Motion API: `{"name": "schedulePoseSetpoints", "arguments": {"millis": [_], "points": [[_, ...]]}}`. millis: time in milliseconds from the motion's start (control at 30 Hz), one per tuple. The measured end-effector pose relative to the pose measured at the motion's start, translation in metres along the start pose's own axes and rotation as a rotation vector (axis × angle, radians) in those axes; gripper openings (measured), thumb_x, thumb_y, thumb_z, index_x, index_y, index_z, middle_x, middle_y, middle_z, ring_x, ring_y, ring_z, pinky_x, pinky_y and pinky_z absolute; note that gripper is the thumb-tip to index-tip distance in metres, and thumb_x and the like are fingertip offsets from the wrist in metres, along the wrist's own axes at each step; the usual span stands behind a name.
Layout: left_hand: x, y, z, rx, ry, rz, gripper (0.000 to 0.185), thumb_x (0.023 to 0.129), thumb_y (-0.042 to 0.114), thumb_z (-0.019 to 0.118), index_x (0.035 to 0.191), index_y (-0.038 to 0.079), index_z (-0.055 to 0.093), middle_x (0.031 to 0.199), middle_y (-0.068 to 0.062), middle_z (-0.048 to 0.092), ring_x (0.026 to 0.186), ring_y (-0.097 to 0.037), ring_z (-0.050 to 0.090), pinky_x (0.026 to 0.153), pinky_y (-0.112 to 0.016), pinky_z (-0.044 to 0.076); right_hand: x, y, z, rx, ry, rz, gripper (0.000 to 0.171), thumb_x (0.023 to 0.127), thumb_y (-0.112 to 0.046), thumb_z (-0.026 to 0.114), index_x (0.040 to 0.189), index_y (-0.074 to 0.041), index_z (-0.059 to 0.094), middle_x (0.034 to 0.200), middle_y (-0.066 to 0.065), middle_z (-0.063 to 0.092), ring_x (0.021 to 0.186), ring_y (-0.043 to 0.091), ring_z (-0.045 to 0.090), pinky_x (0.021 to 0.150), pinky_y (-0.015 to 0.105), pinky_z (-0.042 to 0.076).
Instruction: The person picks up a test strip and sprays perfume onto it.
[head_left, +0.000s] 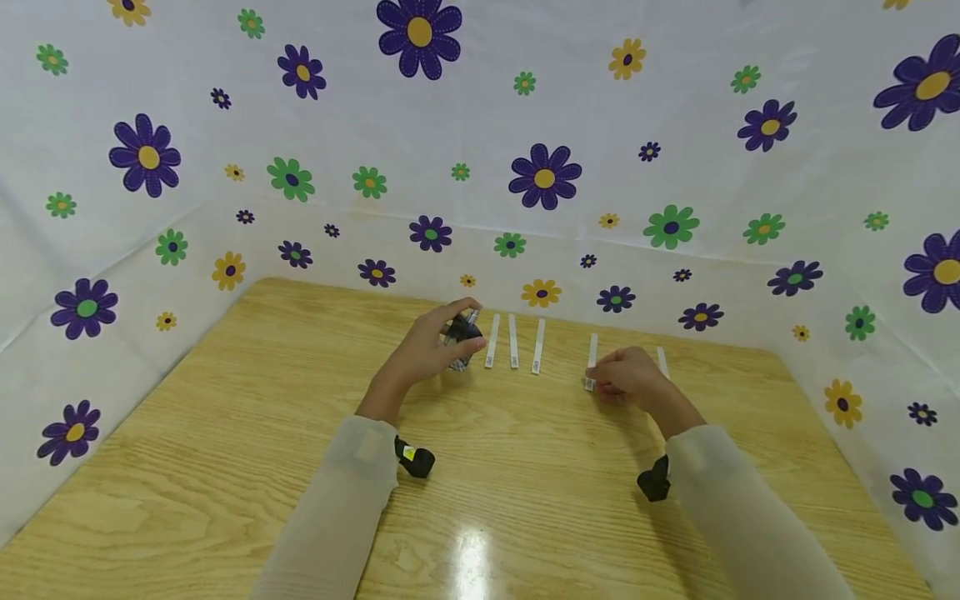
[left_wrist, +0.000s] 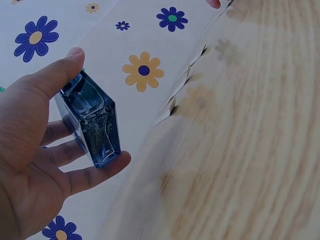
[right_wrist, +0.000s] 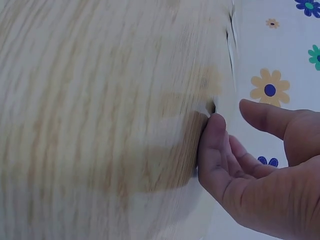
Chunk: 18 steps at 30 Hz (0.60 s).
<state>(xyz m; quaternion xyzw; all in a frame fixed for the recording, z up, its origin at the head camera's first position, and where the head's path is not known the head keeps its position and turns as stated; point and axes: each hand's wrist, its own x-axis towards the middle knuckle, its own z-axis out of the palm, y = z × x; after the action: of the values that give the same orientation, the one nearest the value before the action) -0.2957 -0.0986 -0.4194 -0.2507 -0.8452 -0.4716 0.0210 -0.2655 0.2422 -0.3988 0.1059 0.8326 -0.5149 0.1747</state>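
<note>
My left hand (head_left: 469,327) holds a small dark blue glass bottle (head_left: 461,338) just above the wooden table (head_left: 255,417), at the left end of a row of white paper strips. In the left wrist view the bottle (left_wrist: 92,125) is pinched between the thumb and the fingertips (left_wrist: 120,160). Three strips (head_left: 513,340) lie side by side right of the bottle. My right hand (head_left: 600,382) rests at the near end of another strip (head_left: 592,354). The right wrist view has its fingertips (right_wrist: 215,130) touching that strip's end (right_wrist: 206,107), thumb held apart.
One more strip (head_left: 662,360) lies just right of my right hand. A white cloth printed with flowers (head_left: 543,177) walls the table at the back and on both sides. Bare wood stretches toward the near edge.
</note>
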Motion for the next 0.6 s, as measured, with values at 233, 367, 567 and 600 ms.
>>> {"name": "schedulePoseSetpoints", "arguments": {"millis": [233,367,567,600], "points": [[0.0,-0.002,0.001,-0.004,-0.002,-0.014,0.055,0.095,0.052,0.07,0.144,0.035,0.053,0.149,-0.007,0.052,0.128,-0.032,0.054,0.104,-0.055,0.047,0.004,-0.002,0.007,-0.029,0.097,0.032,0.016,0.088,-0.007,0.08,0.087,0.002,0.066,0.079,0.005,0.059,0.064,0.015,0.059,0.064,0.029,0.058],[0.0,-0.002,0.001,-0.011,-0.001,-0.019,0.054,0.094,0.053,0.07,0.143,0.037,0.053,0.146,-0.007,0.054,0.126,-0.032,0.055,0.103,-0.056,0.047,0.007,-0.003,0.01,-0.077,0.145,0.056,0.026,0.083,-0.004,0.085,0.072,-0.004,0.061,0.068,0.004,0.061,0.056,0.014,0.06,0.058,0.027,0.056],[0.0,-0.002,0.001,-0.009,-0.003,-0.015,0.053,0.094,0.053,0.07,0.143,0.039,0.053,0.143,-0.006,0.056,0.124,-0.032,0.056,0.101,-0.056,0.048,0.01,-0.003,0.011,-0.113,0.187,0.062,0.017,0.08,0.004,0.084,0.077,-0.001,0.067,0.071,0.005,0.065,0.052,0.012,0.062,0.055,0.025,0.055],[0.0,-0.002,0.001,-0.008,-0.003,-0.016,0.053,0.094,0.053,0.07,0.143,0.039,0.052,0.143,-0.006,0.056,0.124,-0.032,0.056,0.101,-0.056,0.048,0.01,-0.003,0.011,-0.121,0.188,0.061,0.017,0.08,0.004,0.083,0.077,0.0,0.067,0.072,0.006,0.065,0.053,0.012,0.062,0.055,0.025,0.055]]}}
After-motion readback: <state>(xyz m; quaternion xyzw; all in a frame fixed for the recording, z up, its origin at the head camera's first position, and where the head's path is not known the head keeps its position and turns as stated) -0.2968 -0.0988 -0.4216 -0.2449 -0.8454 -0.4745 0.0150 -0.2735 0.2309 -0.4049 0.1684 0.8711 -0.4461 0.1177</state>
